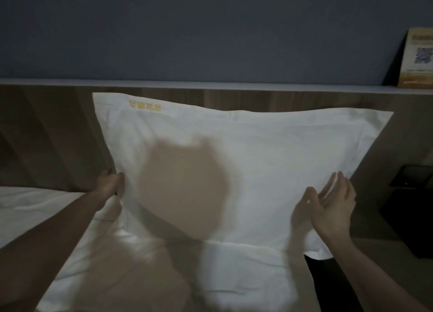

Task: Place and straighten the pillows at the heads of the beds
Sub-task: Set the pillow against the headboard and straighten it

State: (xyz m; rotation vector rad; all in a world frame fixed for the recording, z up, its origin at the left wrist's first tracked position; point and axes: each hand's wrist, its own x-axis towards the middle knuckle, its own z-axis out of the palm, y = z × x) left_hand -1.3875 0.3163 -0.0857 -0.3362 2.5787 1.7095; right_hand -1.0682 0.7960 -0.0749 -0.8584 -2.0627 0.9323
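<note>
Your pillow (246, 171) stands propped against the wooden headboard (58, 129), its top edge just below the headboard's ledge and its yellow stitched lettering (145, 106) near the upper left corner. It is not level: the left corner rides higher than the right, and the lower right corner hangs past the edge of the bed (234, 276), over the dark gap beside it.

Your left hand (110, 182) pinches the pillow's left border, fingers closed on the cloth. Your right hand (328, 206) is spread flat, palm against the right side, gripping nothing.

The risk sits on the right. With only an open palm there, a pull from your left hand would likely swing the pillow further askew, or let the overhanging corner slide off toward the dark bedside stand (412, 218) below the headboard. Pushing too hard with the palm could dent the filling and crease the border. The leaflet (417, 58) on the ledge, well right of the pillow, looks safe unless you lift high.
</note>
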